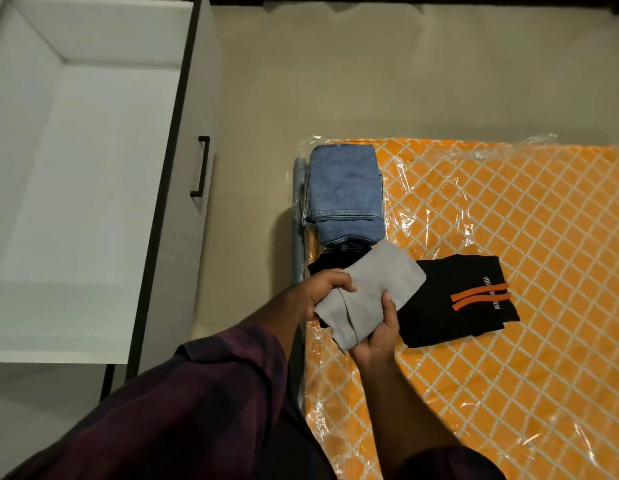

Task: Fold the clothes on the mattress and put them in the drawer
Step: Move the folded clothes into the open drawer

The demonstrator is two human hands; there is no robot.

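While the left hand (323, 292) and right hand (374, 339) grip the folded grey cloth (377, 289) with curled fingers above the mattress (509, 220) edge, keeping its layers squared should let it travel flat to the open drawer (93, 202) at nine o'clock.

place: home bedroom | signs: floor mattress (509, 237); open drawer (93, 202); folded jeans (346, 192)

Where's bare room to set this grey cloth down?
The drawer is bare inside. On the mattress, free patches lie right of the jeans, beyond the black garment, and nearer than it. The left edge is crowded, where the left hand and right hand hold the grey cloth.
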